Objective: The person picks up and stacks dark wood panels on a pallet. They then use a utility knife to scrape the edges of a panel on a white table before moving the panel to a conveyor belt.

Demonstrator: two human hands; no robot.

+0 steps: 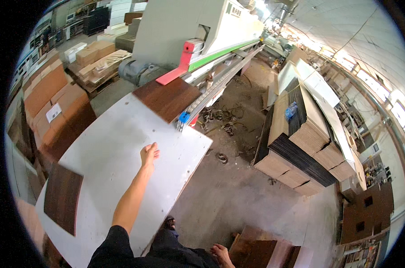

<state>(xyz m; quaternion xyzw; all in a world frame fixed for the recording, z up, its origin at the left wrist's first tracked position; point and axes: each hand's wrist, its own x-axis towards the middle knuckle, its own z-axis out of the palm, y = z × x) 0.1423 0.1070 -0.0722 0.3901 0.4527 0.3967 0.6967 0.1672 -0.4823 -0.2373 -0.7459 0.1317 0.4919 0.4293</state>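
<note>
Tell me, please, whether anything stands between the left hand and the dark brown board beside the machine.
Nothing visible does: only the white table shows between the left hand and the dark brown board. The small blue part near the board's corner sits right of that path.

Worktable (108, 152) bears 1 far panel (166, 99), before the machine (171, 33), and 1 near panel (63, 198), at left edge; cartons (61, 105) stand left of worktable; board stack (296, 156) stands right, across the floor (216, 192).

Left hand (149, 154) over white table (108, 138)
</note>
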